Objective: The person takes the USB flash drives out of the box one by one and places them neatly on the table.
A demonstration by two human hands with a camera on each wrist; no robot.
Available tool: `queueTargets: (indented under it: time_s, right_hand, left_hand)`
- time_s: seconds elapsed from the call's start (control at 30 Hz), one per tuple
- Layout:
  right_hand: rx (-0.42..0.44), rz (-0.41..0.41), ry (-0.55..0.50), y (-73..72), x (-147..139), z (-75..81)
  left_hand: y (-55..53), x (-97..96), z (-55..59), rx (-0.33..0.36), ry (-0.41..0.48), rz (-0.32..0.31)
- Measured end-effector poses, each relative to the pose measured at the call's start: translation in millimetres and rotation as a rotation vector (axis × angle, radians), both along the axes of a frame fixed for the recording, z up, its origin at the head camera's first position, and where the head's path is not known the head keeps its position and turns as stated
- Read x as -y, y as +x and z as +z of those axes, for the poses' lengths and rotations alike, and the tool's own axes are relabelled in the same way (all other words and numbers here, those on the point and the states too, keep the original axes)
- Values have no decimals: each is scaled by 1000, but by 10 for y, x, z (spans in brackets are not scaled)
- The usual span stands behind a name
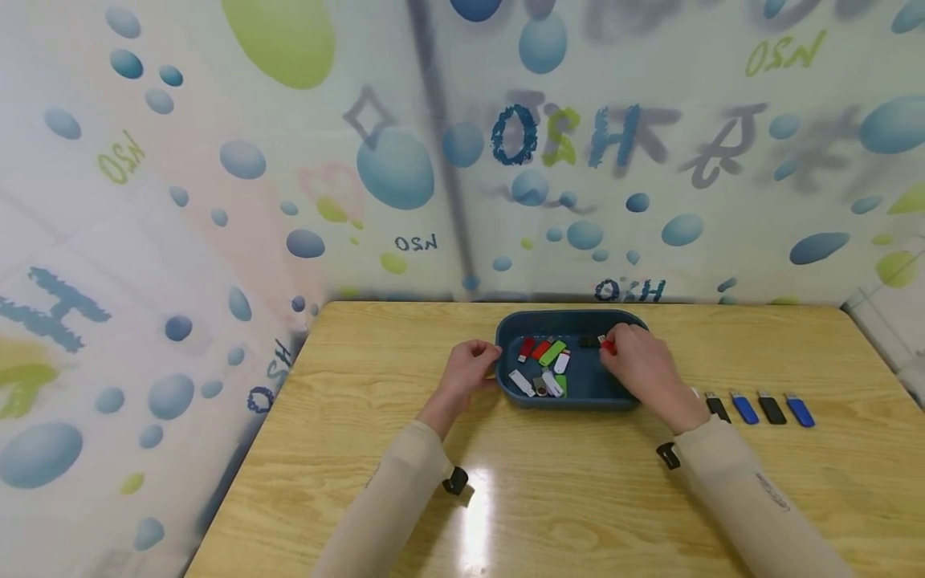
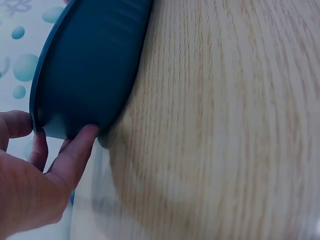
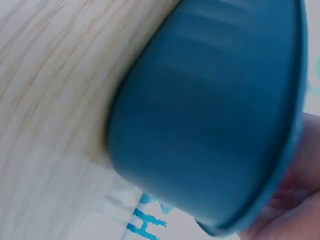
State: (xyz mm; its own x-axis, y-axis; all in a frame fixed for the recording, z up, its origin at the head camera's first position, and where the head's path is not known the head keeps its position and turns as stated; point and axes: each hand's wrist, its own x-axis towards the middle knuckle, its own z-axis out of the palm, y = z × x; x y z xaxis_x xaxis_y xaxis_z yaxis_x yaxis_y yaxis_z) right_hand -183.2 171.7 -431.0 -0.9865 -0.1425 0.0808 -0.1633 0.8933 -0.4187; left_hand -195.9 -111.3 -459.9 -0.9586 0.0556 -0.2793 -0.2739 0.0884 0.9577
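A dark blue plastic bin (image 1: 571, 404) stands on the table with several USB flash drives inside, mostly heaped toward its left end. My left hand (image 1: 466, 371) pinches the bin's left rim between thumb and fingers; the left wrist view shows these fingers (image 2: 75, 152) against the wall. Over the bin's right end, my right hand (image 1: 643, 365) holds a red USB flash drive (image 1: 609, 345) at its fingertips. Just left of that lies a black USB flash drive (image 1: 588, 342) in the bin. In the right wrist view the bin's wall hides most of the right hand (image 3: 295, 200).
Right of the bin, a row of USB flash drives lies on the wooden table (image 1: 376, 385), including a black one (image 1: 718, 407) and a blue one (image 1: 800, 410). The right forearm partly covers the row's left end. A patterned curtain (image 1: 405, 265) hangs behind the table.
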Motion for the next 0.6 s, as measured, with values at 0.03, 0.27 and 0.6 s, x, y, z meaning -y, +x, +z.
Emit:
queueTargets:
  time_s: [0.03,0.27,0.6]
  right_hand:
    - [2,-5,-6,20,-16,22]
    - [8,-43,-42,160,-189,158]
    - [3,-107,-82,370,-568,190]
  left_hand:
    - [-1,-2,-5,-1,1,1]
    - [8,-18,7,5,26,14]
    - [0,-27,-5,7,38,29]
